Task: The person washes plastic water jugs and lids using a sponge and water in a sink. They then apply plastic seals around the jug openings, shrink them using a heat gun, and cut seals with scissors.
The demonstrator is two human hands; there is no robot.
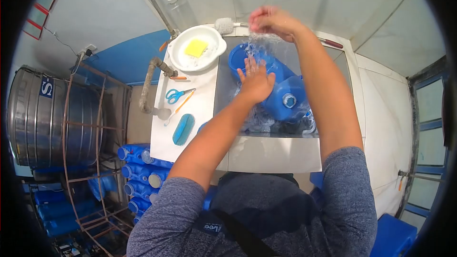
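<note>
Over a water-filled sink (342,66), my left hand (255,82) lies with its fingers spread against a blue container (271,64). A second blue container with a round spout (284,99) is just right of that hand, in the water. My right hand (272,23) is raised above the far edge of the sink, its fingers curled, with water splashing beneath it. Whether it holds anything is hidden. A round blue rim (238,59) shows left of my left fingertips.
Left of the sink are a white basin (177,62) with a yellow sponge (195,47), blue scissors (175,95), a toothbrush (180,108), a blue brush (183,129) and a pipe tap (148,83). A white brush (224,25) and pump bottle (178,12) stand behind. Blue jugs (138,170) are stacked below left.
</note>
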